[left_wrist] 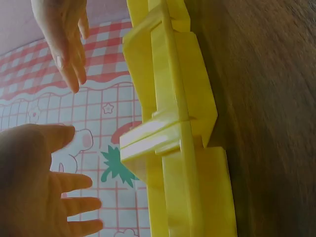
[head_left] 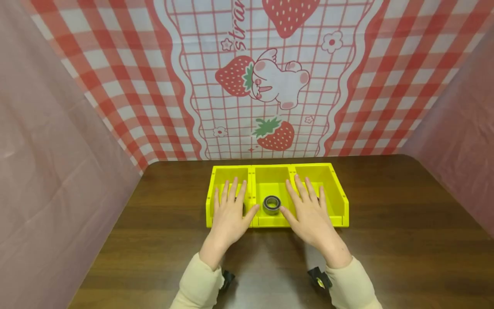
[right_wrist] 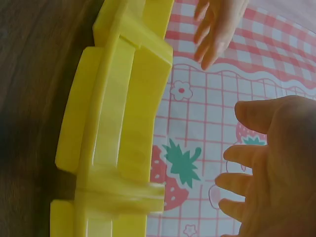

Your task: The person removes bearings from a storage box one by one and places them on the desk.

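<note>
Black-and-silver round metal ring (head_left: 272,210) sits hole-up in the middle compartment of the yellow plastic three-part bin (head_left: 270,221), between the thumbs; right hand (head_left: 311,218) looks nearer than left hand (head_left: 230,216), though height's hard to judge, fingers spread, both holding nothing.

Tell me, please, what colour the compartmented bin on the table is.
The bin is bright yellow, which shows best in the head view.
</note>
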Tool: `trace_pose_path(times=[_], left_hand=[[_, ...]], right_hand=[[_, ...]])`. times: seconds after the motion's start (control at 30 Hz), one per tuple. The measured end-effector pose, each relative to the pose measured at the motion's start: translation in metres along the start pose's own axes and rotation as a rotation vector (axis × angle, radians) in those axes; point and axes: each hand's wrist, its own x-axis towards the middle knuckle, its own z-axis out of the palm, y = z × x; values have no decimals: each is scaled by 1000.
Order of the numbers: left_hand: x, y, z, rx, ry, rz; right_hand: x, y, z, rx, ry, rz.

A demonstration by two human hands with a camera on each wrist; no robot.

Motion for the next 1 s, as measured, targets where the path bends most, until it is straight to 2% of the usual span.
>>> trace_pose_path(times=[0.13, 0.3, 0.53, 0.77, 1.0], left_hand=[[2, -4, -2, -51, 13, -9], [9, -10, -3, -108, 9, -54], [15, -21, 7, -69, -10, -112], [22, -26, 19, -54, -29, -163], [24, -27, 29, -68, -97, -214]], right_hand=[[5, -5, 1, 34, 17, -23], [11, -14, 5, 81, 37, -58], [16, -27, 23, 120, 78, -137], [21, -37, 41, 140, 88, -201], [22, -45, 53, 143, 69, -254]])
